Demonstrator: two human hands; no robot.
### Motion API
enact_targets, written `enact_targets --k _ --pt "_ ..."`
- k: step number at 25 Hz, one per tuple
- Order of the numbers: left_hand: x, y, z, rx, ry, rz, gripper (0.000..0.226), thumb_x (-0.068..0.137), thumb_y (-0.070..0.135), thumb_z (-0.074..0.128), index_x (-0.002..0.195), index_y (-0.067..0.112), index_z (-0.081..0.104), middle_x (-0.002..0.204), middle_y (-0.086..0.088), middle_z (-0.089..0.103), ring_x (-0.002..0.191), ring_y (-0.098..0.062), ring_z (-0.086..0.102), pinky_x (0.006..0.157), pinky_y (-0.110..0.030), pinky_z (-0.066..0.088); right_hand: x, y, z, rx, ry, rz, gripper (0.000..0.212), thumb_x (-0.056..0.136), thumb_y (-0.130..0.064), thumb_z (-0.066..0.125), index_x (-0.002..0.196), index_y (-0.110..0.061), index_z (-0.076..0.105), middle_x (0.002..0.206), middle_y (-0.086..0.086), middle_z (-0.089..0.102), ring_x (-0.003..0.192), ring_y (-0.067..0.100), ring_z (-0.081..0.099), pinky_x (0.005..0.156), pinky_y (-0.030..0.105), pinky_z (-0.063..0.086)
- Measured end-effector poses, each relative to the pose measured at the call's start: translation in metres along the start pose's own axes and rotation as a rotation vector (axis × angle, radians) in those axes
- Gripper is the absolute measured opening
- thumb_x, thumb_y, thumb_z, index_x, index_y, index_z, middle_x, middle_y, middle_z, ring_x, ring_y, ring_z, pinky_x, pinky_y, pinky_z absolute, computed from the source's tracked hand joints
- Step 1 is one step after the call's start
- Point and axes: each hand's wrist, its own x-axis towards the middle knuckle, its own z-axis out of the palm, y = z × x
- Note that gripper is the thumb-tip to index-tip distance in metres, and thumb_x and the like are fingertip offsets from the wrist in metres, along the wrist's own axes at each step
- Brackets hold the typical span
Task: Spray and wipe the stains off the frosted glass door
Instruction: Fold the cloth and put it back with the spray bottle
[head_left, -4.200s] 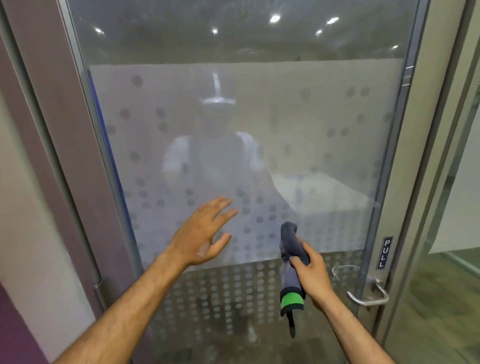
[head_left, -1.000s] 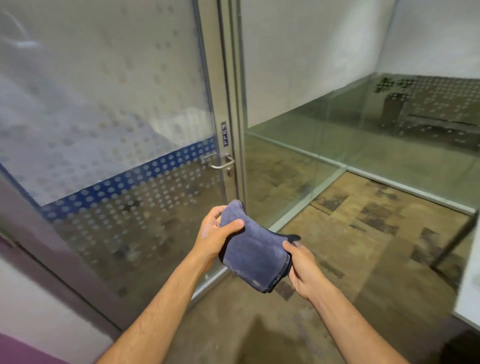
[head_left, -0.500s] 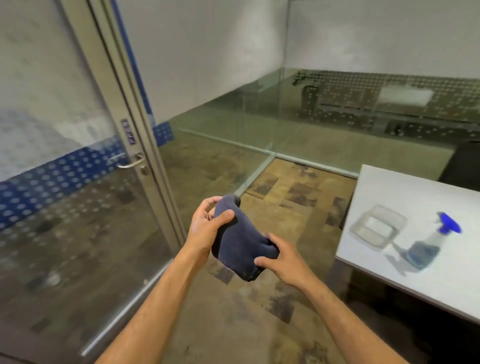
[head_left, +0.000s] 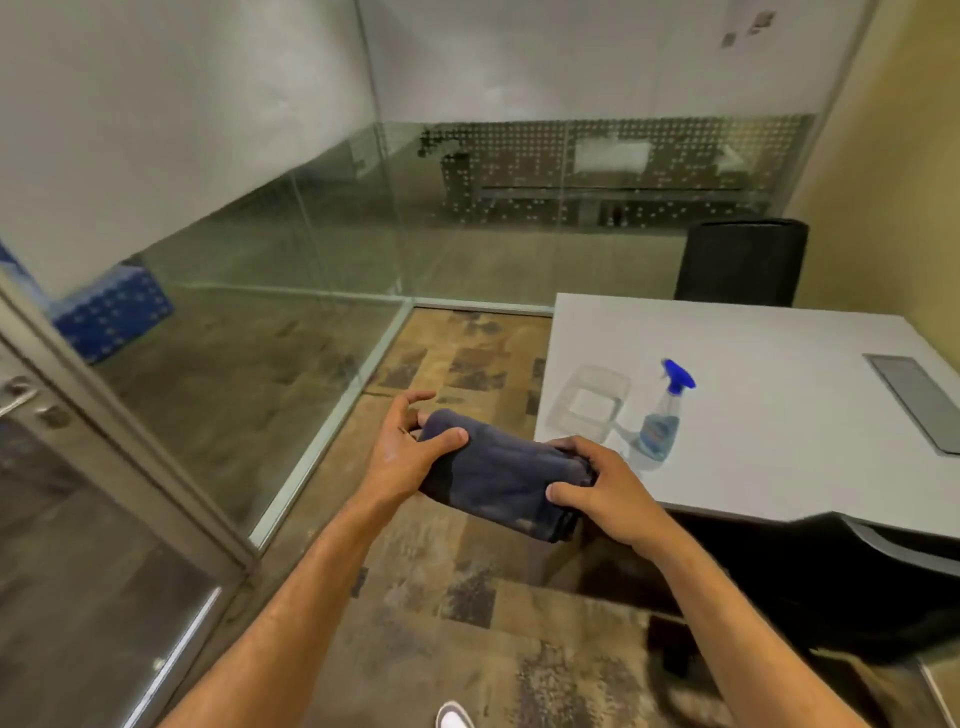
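Observation:
A folded dark blue cloth (head_left: 498, 470) is held between both hands in front of me. My left hand (head_left: 402, 452) grips its left end with the thumb on top. Its right end is pinched by my right hand (head_left: 605, 486). A clear spray bottle (head_left: 662, 415) with a blue trigger head and blue liquid stands on the white table (head_left: 779, 415), just right of the cloth. The frosted glass door (head_left: 78, 545) with its metal handle (head_left: 21, 395) is at the far left edge, only its lower part showing.
A clear plastic container (head_left: 589, 402) sits on the table next to the bottle. A black chair (head_left: 743, 262) stands behind the table. Glass partition walls (head_left: 291, 291) run along the left and back. Patterned carpet covers the floor; a shoe tip (head_left: 454, 717) shows at the bottom.
The view has swung right, away from the door toward the table. The cloth went from my right hand alone to both hands, and is now stretched out flatter between them.

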Motion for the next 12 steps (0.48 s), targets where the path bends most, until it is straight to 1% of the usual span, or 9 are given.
enact_targets --k 2,3,5,6,8,9,10,11,12 --pt "0.02 -0.002 0.025 0.002 -0.026 0.038 0.054 0.083 0.006 0.088 0.125 0.027 0.06 0.097 -0.015 0.065 0.075 -0.003 0.071 0.063 -0.017 0.057 0.001 0.008 -0.02 0.073 0.047 0.019 0.039 0.078 -0.022 0.072 0.111 -0.044 0.067 0.107 -0.021 0.073 0.103 0.0 0.067 0.079 0.013 0.054" --pt "0.031 -0.005 0.037 0.001 -0.047 0.05 0.053 0.082 0.004 0.088 0.122 0.027 0.061 0.09 -0.009 0.064 0.072 -0.002 0.07 0.063 -0.018 0.057 0.003 0.013 -0.031 0.111 0.075 0.037 0.04 0.078 -0.021 0.071 0.111 -0.044 0.068 0.108 -0.02 0.073 0.104 -0.001 0.067 0.079 0.011 0.053" --pt "0.054 -0.01 0.06 -0.039 -0.113 0.046 0.056 0.079 0.003 0.09 0.121 0.025 0.06 0.083 -0.001 0.063 0.072 -0.006 0.069 0.064 -0.022 0.058 0.012 0.022 -0.05 0.172 0.118 0.069 0.04 0.077 -0.022 0.07 0.111 -0.041 0.07 0.111 -0.015 0.074 0.106 0.002 0.067 0.08 0.013 0.054" --pt "0.066 -0.01 0.07 -0.068 -0.154 0.032 0.061 0.075 0.007 0.093 0.123 0.025 0.059 0.085 0.0 0.063 0.073 -0.006 0.069 0.065 -0.023 0.057 0.017 0.026 -0.059 0.193 0.132 0.079 0.039 0.076 -0.023 0.07 0.112 -0.039 0.071 0.112 -0.012 0.075 0.107 0.004 0.068 0.081 0.015 0.056" --pt "0.092 -0.008 0.09 -0.093 -0.255 0.005 0.077 0.067 0.023 0.092 0.133 0.026 0.053 0.102 0.001 0.062 0.083 -0.002 0.069 0.069 -0.02 0.057 0.033 0.035 -0.077 0.234 0.157 0.097 0.04 0.077 -0.019 0.067 0.114 -0.035 0.071 0.114 -0.009 0.075 0.11 0.008 0.068 0.082 0.018 0.057" --pt "0.106 -0.006 0.097 -0.082 -0.32 -0.006 0.088 0.064 0.031 0.09 0.142 0.026 0.048 0.116 0.001 0.061 0.094 -0.002 0.068 0.074 -0.02 0.058 0.043 0.039 -0.085 0.249 0.175 0.105 0.041 0.079 -0.015 0.066 0.114 -0.034 0.072 0.115 -0.008 0.075 0.111 0.009 0.068 0.082 0.019 0.057" --pt "0.122 -0.005 0.105 -0.061 -0.394 -0.021 0.098 0.064 0.036 0.088 0.15 0.026 0.043 0.129 0.003 0.059 0.107 -0.004 0.067 0.082 -0.022 0.059 0.055 0.043 -0.094 0.265 0.199 0.117 0.042 0.079 -0.012 0.064 0.114 -0.033 0.072 0.115 -0.007 0.075 0.111 0.011 0.069 0.082 0.02 0.058" --pt "0.136 -0.005 0.11 -0.031 -0.47 -0.039 0.102 0.064 0.038 0.087 0.154 0.027 0.04 0.139 0.004 0.057 0.117 -0.008 0.066 0.089 -0.026 0.059 0.067 0.047 -0.1 0.279 0.223 0.128 0.043 0.079 -0.011 0.063 0.114 -0.034 0.073 0.115 -0.007 0.075 0.111 0.012 0.069 0.082 0.021 0.058" --pt "0.151 -0.004 0.114 -0.004 -0.549 -0.06 0.102 0.065 0.039 0.088 0.155 0.028 0.042 0.143 0.003 0.059 0.121 -0.012 0.067 0.095 -0.03 0.06 0.079 0.05 -0.105 0.285 0.246 0.137 0.044 0.079 -0.011 0.063 0.114 -0.035 0.073 0.115 -0.007 0.075 0.111 0.013 0.07 0.083 0.023 0.059"
